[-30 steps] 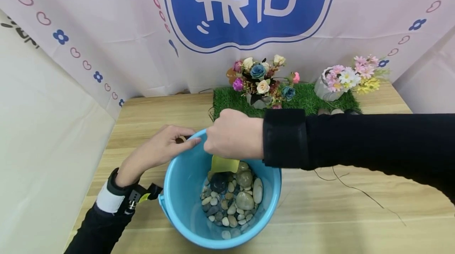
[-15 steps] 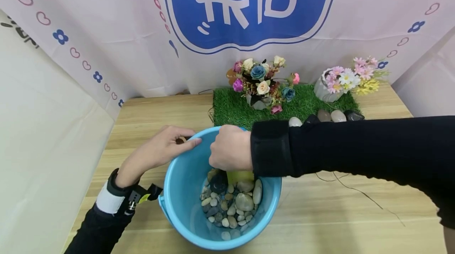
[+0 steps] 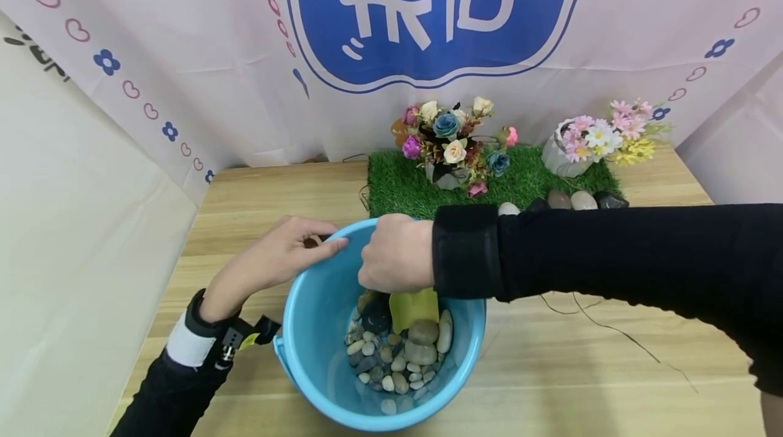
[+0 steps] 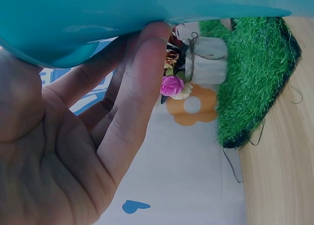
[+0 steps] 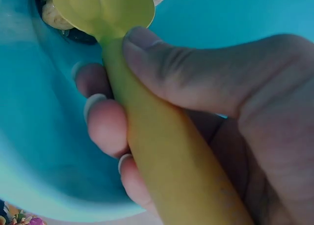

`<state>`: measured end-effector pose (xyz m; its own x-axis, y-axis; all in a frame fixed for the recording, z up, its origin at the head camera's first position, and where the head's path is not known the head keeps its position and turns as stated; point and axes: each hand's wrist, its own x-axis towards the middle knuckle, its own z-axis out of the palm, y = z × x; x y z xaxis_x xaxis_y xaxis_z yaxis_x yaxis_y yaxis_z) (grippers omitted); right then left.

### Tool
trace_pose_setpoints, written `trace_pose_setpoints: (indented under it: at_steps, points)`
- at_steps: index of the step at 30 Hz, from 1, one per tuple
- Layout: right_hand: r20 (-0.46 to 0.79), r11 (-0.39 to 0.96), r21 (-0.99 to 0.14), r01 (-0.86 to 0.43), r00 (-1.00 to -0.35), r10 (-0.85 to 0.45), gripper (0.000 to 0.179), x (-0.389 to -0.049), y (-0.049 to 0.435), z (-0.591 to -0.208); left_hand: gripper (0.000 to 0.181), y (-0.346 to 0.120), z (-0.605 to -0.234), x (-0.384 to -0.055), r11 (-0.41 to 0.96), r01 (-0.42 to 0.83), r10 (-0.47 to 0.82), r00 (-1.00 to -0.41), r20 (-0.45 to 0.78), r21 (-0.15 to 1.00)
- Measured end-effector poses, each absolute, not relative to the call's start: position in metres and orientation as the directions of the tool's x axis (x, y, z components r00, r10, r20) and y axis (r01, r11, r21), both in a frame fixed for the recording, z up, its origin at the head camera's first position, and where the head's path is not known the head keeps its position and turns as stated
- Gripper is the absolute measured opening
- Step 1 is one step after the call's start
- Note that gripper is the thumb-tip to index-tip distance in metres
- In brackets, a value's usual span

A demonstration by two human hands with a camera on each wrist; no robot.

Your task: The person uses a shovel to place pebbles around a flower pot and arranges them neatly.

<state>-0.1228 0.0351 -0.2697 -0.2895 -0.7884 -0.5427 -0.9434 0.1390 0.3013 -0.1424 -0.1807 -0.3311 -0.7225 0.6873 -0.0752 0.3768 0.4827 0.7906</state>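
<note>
My right hand (image 3: 396, 253) has its fingers and thumb wrapped round the handle of a yellow toy shovel (image 5: 152, 122), inside a light-blue bucket (image 3: 312, 376). Low in the bucket, the shovel's blade stands among wet pebbles (image 3: 400, 362) of mixed size. A large brownish stone (image 3: 423, 332) lies against the blade's front edge, and a black stone (image 3: 376, 315) sits left of it. At the bucket's upper left rim, my left hand (image 3: 275, 253) pinches the wall, thumb over the rim and fingers outside, as the left wrist view also shows.
Behind the bucket lies a green turf mat (image 3: 397, 182) with a pot of roses (image 3: 449, 145) and a white pot of daisies (image 3: 569, 151). Several smooth stones (image 3: 583, 200) line its front right. Thin dark strands (image 3: 630, 335) lie on the wooden table (image 3: 550, 382).
My right hand has moved lower and slightly right, taking the shovel blade further down among the stones. The large brownish stone has shifted forward of the blade. My left hand stays put.
</note>
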Motion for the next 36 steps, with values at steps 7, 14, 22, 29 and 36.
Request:
trace_pose_setpoints:
  at_steps: [7, 14, 22, 29, 36]
  points:
    - [-0.581, 0.165, 0.145, -0.976, -0.219, -0.784, 0.008, -0.118, 0.039, -0.272, 0.022, -0.181, -0.331, -0.142, 0.479, 0.386, 0.688, -0.723, -0.064, 0.789]
    - [-0.581, 0.151, 0.06, -0.987, -0.158, -0.798, 0.013, -0.112, 0.037, -0.277, 0.023, -0.182, -0.331, -0.141, 0.479, 0.369, 0.682, -0.728, -0.074, 0.796]
    - [-0.653, 0.255, -0.18, -0.95, -0.078, -0.754, 0.02, -0.131, 0.034, -0.278, 0.023, -0.181, -0.33, -0.141, 0.486, 0.371, 0.681, -0.728, -0.077, 0.792]
    - [-0.642, 0.24, -0.257, -0.936, -0.02, -0.767, 0.017, -0.135, 0.029, -0.281, 0.024, -0.181, -0.329, -0.142, 0.487, 0.364, 0.682, -0.727, -0.086, 0.794]
    - [-0.665, 0.312, -0.385, -0.868, 0.027, -0.747, 0.017, -0.148, 0.032, -0.276, 0.024, -0.181, -0.329, -0.143, 0.48, 0.369, 0.69, -0.719, -0.084, 0.796]
